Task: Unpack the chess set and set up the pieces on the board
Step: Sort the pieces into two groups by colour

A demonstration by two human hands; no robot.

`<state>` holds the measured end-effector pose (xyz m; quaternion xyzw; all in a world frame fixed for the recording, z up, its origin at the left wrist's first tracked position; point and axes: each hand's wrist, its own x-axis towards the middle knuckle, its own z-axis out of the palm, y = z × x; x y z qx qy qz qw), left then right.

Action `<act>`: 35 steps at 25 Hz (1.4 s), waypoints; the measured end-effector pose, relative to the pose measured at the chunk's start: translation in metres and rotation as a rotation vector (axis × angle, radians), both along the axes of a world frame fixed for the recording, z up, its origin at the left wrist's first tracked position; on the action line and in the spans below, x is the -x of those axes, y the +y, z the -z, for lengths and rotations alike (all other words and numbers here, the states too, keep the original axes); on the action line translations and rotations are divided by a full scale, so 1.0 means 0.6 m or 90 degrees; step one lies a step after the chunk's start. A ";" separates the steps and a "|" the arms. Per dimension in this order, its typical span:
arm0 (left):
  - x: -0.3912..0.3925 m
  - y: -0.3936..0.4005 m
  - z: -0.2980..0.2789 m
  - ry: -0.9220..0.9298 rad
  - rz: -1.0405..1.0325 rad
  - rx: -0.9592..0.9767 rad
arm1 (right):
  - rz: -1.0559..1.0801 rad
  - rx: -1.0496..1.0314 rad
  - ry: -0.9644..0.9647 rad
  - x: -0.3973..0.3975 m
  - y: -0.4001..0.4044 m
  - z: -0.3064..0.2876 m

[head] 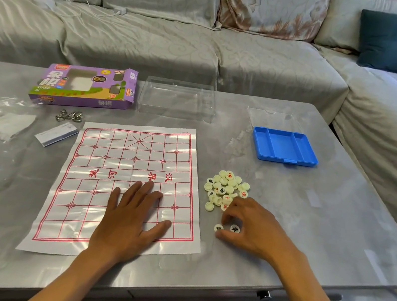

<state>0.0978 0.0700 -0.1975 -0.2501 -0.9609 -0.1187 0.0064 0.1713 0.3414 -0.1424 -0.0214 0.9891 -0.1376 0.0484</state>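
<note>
Paper board (134, 166) lies flat on the grey table (309, 234), and the left hand (133, 214) presses it with straight, spread fingers. Just right of the board is the pile of pieces (225, 190). At its near edge the right hand (250, 227), fingers curled, touches two separate pieces (227, 228). Farther right lies the blue tray (284, 146); far left, the purple box (86, 87).

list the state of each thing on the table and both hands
paper board: unfolded flat, no pieces on it
pile of pieces: heaped beside the board
two pieces: apart from the pile
blue tray: empty
purple box: lying flat
left hand: flat on board
right hand: fingers curled over the two pieces
</note>
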 end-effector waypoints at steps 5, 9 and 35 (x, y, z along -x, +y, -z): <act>-0.001 0.001 -0.002 0.003 -0.001 -0.004 | 0.012 0.023 0.033 0.023 -0.032 0.019; -0.002 0.002 0.000 0.003 -0.002 -0.007 | 0.068 0.019 0.015 0.039 -0.034 0.019; -0.001 -0.002 0.000 -0.003 0.000 -0.011 | 0.139 0.062 -0.009 0.037 -0.014 0.012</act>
